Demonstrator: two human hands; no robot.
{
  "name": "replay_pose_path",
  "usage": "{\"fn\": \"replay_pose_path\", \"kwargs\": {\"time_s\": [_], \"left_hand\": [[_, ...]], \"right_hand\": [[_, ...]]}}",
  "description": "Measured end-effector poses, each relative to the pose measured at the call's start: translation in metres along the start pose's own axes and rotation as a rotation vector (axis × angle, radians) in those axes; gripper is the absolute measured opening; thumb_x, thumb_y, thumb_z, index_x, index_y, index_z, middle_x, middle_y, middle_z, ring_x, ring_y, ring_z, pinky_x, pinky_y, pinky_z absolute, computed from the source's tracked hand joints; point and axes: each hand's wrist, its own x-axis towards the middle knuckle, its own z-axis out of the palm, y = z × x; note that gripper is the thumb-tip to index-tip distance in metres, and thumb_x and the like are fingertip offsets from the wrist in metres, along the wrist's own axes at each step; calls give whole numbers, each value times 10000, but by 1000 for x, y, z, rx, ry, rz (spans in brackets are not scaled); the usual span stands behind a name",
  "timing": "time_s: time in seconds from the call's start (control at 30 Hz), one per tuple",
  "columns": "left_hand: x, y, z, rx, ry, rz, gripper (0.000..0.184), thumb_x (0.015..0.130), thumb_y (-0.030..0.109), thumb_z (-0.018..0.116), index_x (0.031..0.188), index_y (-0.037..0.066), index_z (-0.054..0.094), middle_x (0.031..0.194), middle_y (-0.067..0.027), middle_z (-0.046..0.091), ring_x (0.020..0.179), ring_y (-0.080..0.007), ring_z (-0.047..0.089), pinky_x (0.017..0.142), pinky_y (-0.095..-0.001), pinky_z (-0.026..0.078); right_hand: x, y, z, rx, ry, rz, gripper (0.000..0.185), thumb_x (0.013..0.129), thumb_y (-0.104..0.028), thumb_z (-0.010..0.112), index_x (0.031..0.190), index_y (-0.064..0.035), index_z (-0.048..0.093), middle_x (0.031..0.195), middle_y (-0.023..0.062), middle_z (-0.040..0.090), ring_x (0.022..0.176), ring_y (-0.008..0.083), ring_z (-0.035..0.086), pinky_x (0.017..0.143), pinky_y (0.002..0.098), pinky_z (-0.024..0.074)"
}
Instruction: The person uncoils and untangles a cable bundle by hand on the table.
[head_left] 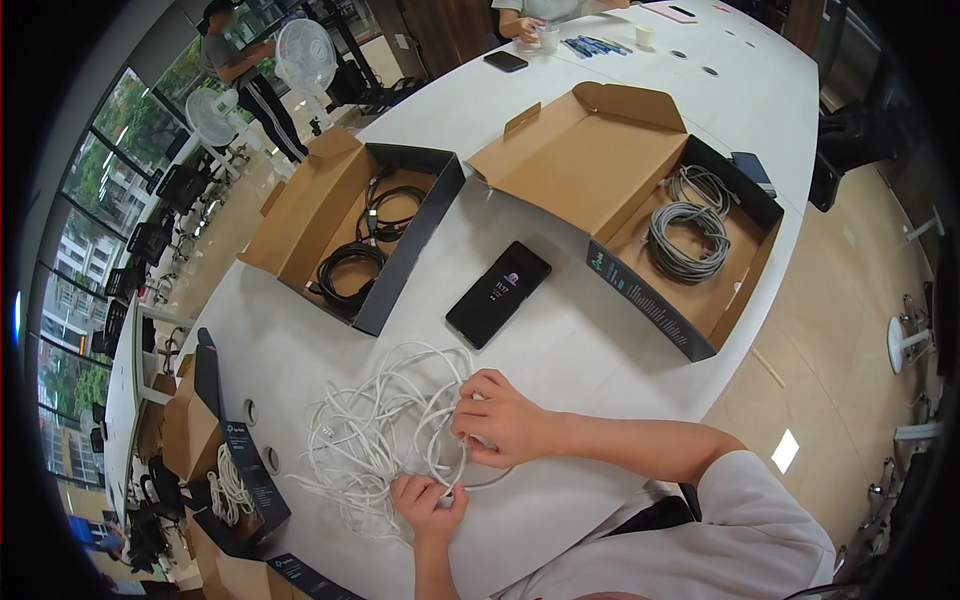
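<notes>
A loose tangle of white cable (365,430) lies on the white table. At its right side my right hand (495,418) has its fingers curled round strands of the cable. Lower down, my left hand (428,502) pinches the cable at the tangle's near edge. Just beyond the tangle is a black phone (498,294) with its screen lit. An open box (400,240) behind it to the left holds black cables (350,275). Another open box (650,255) on the right holds coiled grey cables (688,242).
At the lower left an open box (250,470) holds white cable coils (230,485). Across the table (590,350) a person sits near pens (598,47), cups and a second phone (505,61). Another person stands by white fans (305,55).
</notes>
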Motion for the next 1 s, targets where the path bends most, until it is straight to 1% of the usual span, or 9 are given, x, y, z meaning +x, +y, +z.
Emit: {"fn": "replay_pose_path", "kwargs": {"time_s": [0.17,0.37,0.47,0.97,1.0], "left_hand": [[-1,-2,0,-11,-5,-10,248,602,110,793,613,116,546,715,-14,512,702,-256,462,667,-383,366],[0,-1,0,-5,-8,-3,253,607,111,794,611,115,541,713,-15,506,712,-255,466,678,-384,369],[0,-1,2,-7,24,-16,296,591,134,804,581,133,508,669,10,500,685,-237,457,674,-381,347],[1,0,2,-14,20,-13,305,616,128,806,588,136,502,684,7,488,696,-239,454,685,-382,352],[0,-1,2,-13,7,-15,278,618,117,805,604,124,527,704,-7,505,713,-250,467,696,-386,363]], "right_hand": [[2,0,1,-11,6,2,178,674,-77,684,832,-107,607,873,25,596,1013,280,539,962,457,401],[1,1,1,-11,-1,1,185,672,-65,683,835,-112,608,877,20,596,1009,280,537,962,454,401],[0,1,3,-2,2,2,190,667,-58,682,834,-111,609,876,20,596,1006,283,537,961,451,401],[1,0,1,-21,0,-15,173,674,-58,677,825,-102,603,872,27,595,1023,286,530,954,451,402],[1,0,0,-23,2,-13,173,674,-58,677,825,-102,603,872,27,595,1023,286,530,954,451,402]]}}
